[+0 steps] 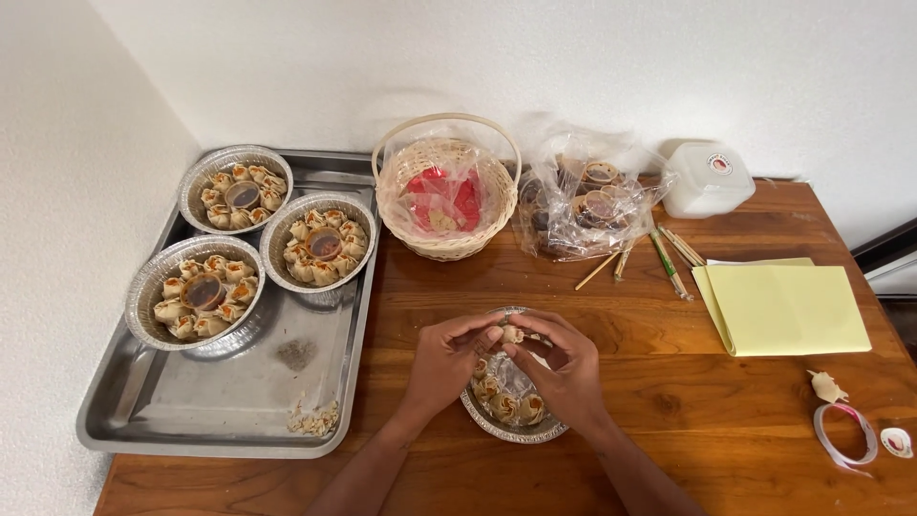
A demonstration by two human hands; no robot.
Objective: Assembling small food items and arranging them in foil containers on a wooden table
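Near the desk's front edge, my left hand (449, 358) and right hand (564, 368) pinched one dumpling (512, 334) over a foil bowl (511, 430). It looked soft, fragile; best held lightly by its sides. Farther left, a steel tray (239, 401) carried filled bowls (234, 191).

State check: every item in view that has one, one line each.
left hand: pinching dumpling with right
right hand: on same dumpling
dumpling: held above foil bowl
foil bowl: partly filled
three foil bowls: full, sauce cup centred
steel tray: crumbs on it
basket: holds bagged red items
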